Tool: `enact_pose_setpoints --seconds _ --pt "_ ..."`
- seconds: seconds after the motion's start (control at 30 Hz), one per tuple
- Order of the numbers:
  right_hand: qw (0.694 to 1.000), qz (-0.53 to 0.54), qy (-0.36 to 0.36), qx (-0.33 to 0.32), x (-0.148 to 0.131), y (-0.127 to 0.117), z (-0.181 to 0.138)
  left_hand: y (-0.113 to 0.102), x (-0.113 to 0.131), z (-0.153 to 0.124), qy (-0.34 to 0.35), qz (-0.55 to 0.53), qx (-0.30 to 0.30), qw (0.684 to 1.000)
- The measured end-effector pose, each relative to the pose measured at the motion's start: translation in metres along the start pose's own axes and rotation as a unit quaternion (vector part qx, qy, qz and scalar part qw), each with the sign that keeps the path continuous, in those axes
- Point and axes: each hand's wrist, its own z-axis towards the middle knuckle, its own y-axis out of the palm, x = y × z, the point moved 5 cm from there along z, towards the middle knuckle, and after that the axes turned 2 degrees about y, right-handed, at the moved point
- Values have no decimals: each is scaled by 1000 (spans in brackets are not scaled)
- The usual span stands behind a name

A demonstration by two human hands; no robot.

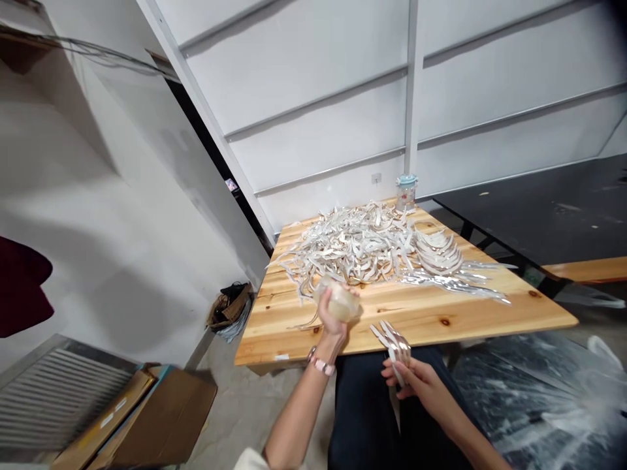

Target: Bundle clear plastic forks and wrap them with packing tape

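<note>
My left hand [333, 321] is wrapped round a thick, yellowish, translucent roll of tape [345, 307], blurred, held above the near edge of the wooden table [411, 313]. Closer to my lap, my right hand [416, 384] pinches a small bunch of thin, shiny curved strips [398, 343], their tips fanned out towards the table. A large tangled heap of pale curved strips [357, 245] covers the table's far middle. Right of the heap, a stack of curved strips [435, 253] lies aligned, with straighter shiny bundles [455, 284] in front of it.
A clear jar with a blue lid [406, 194] stands at the table's back corner. To the right is a dark table [548, 209], with a big clear plastic bag [539, 391] below. Cardboard boxes [157, 411] sit at lower left, and an open carton [228, 307] lies by the wall.
</note>
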Motion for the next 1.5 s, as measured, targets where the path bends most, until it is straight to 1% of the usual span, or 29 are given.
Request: enact_pose_setpoints --seconds 0.07,0.1,0.17,0.2,0.27,0.33,0.4,0.43,0.5,0.53,0.63,0.7,0.73,0.77,0.8,0.83,0.87,0.9,0.93,0.97,1.0,1.03,1.07,1.13,1.23,1.3,1.4,1.47,1.5 --pt "998 -55 -21 -35 -19 -13 -3 -12 31 -4 36 -34 -2 999" --pt "994 -91 -28 -59 -31 -19 -5 -18 44 -10 37 -14 -14 999" --pt "975 -182 -18 -126 -61 -28 -11 -27 61 -28 12 71 -73 995" --pt "959 -228 1 -167 -76 -29 -14 -29 64 -38 -15 110 -110 988" --pt "909 -311 65 -271 -105 -26 -21 -25 62 -58 -78 163 -208 961" --pt "856 -335 104 -379 -133 -13 -24 -12 53 -76 -131 172 -304 928" --pt "815 -338 136 -451 -156 2 -20 5 39 -92 -183 157 -372 896" --pt "799 -341 152 -472 -163 9 -15 13 31 -100 -215 151 -395 880" --pt "768 -352 189 -501 -172 21 -3 24 14 -110 -272 154 -405 859" --pt "754 -358 208 -509 -173 25 2 27 7 -112 -286 159 -394 859" --pt "710 -388 260 -526 -172 33 14 28 -9 -110 -271 161 -358 879" --pt "685 -417 274 -531 -171 35 18 25 -20 -107 -259 139 -356 887" --pt "687 -433 260 -523 -173 36 20 21 -26 -105 -262 124 -347 892" --pt "703 -449 225 -503 -176 36 23 16 -33 -105 -274 108 -330 897" --pt "732 -466 168 -467 -182 35 26 10 -39 -104 -287 92 -302 904" --pt "770 -480 90 -411 -189 32 30 4 -43 -104 -297 75 -269 913" --pt "806 -487 2 -337 -197 27 31 -2 -44 -104 -298 61 -233 924" --pt "834 -484 -82 -251 -204 19 30 -6 -43 -103 -288 52 -201 935" --pt "853 -472 -149 -165 -207 10 26 -9 -39 -101 -269 48 -172 946" --pt "865 -454 -193 -92 -203 0 20 -11 -34 -99 -246 46 -148 957" --pt "876 -432 -212 -35 -194 -9 13 -11 -27 -97 -222 47 -131 965" --pt "888 -410 -207 -9 -179 -14 7 -10 -21 -95 -204 48 -123 970" --pt "899 -390 -198 -6 -162 -16 1 -7 -16 -93 -190 47 -120 973" --pt "913 -355 -199 -29 -129 -9 -7 -2 -12 -90 -181 39 -127 974" --pt "924 -317 -212 -43 -95 5 -10 4 -18 -91 -193 8 -143 971" --pt "927 -295 -229 -23 -88 11 -9 7 -24 -92 -196 -8 -149 969" --pt "930 -262 -256 28 -91 10 -8 9 -27 -92 -193 4 -144 970" --pt "939 -235 -249 40 -95 6 -9 10 -26 -92 -203 14 -133 970" --pt "946 -217 -238 34 -96 4 -9 11 -25 -92 -208 16 -129 969"
